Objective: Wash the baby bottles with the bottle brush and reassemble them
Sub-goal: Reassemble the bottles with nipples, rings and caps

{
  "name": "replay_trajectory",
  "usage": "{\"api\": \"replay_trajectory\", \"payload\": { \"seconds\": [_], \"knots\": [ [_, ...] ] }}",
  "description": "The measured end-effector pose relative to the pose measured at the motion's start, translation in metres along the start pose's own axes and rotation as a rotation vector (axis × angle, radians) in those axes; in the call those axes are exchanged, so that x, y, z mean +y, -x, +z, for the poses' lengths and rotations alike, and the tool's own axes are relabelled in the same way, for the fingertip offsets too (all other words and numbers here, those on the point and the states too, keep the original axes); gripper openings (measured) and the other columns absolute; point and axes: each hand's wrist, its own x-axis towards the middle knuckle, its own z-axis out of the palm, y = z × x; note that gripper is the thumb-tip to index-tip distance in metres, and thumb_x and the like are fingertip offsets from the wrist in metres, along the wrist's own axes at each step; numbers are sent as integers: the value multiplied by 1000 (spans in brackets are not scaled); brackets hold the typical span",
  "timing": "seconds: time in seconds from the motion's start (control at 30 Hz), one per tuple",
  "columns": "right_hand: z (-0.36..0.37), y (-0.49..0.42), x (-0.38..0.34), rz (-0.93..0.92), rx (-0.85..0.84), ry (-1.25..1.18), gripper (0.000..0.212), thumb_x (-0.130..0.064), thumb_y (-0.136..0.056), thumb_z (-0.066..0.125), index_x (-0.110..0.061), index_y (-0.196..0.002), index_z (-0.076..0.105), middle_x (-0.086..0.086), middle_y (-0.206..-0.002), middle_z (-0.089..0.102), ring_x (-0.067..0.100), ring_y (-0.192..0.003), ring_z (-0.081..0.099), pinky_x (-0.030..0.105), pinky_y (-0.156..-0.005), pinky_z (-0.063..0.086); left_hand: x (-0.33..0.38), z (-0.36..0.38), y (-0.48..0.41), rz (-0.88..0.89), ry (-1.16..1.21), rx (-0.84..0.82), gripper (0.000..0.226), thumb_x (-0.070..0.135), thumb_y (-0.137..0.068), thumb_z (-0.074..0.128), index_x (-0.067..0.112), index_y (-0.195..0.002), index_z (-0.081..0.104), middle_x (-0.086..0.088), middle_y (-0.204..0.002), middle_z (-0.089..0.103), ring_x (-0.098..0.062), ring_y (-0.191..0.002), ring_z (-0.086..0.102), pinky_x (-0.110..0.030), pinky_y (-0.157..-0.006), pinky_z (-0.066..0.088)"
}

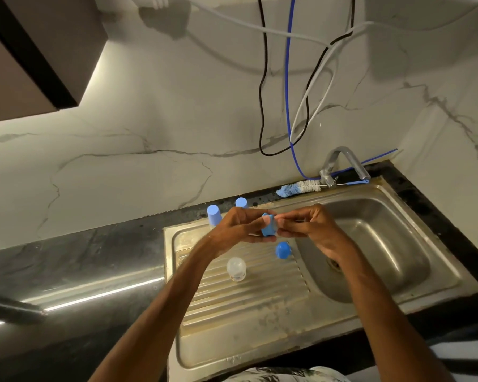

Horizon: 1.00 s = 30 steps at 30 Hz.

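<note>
Between left hand and right hand, pinches collar; seems mid-reassembly: brush laid aside, bottle and cap on drainer unjoined.

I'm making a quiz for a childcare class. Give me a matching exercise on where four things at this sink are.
Things: 1 bottle brush; 2 clear bottle; 3 loose blue cap; 4 blue collar.
Places: A on the drainboard, at the edge of the basin; B gripped by the left hand; C behind the basin, by the tap; D mid-drainboard.
Pairs: 1-C, 2-D, 3-A, 4-B.
</note>
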Motion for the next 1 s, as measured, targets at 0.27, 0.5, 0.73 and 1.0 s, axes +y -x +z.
{"api": "replay_trajectory", "payload": {
  "seconds": [0.27, 0.5, 0.73, 1.0],
  "knots": [
    [2, -5, 21, 42, 66, -91, 30, -13, -79, 79, -5, -107, 76, 16, -109, 76, 33, -102, 73, 34, -83, 62, -10, 6, -3, -3, 44, 110, 35, 19, -104, 58, 4, -136, 62, -18, -120, 72, -30, -110, 72, -39, -94, 59],
    [20, 2, 36, -159, 198, 70, 32, -12, -83, 79, -12, -115, 74, 3, -105, 78, 21, -98, 76, 28, -76, 62, -32, 17, -14, -22, -9, 286, 37, 27, -99, 66, 7, -130, 63, -13, -111, 76, -25, -103, 75, -43, -89, 62],
    [24, 2, 34, -291, 334, 350, 20, -33, -81, 83, -29, -100, 77, -9, -89, 79, 7, -81, 76, 23, -72, 61, -35, 24, -18, 1, 52, 376, 35, 25, -98, 68, 3, -125, 66, -15, -107, 77, -27, -101, 76, -49, -92, 60],
    [-9, 2, 33, -131, 164, 200, 25, -14, -77, 85, -10, -101, 79, 4, -94, 79, 24, -90, 77, 41, -84, 62, -28, 8, -15, -57, -3, 124, 37, 20, -101, 63, 1, -133, 63, -13, -114, 75, -29, -102, 75, -36, -88, 62]
  ]
}}
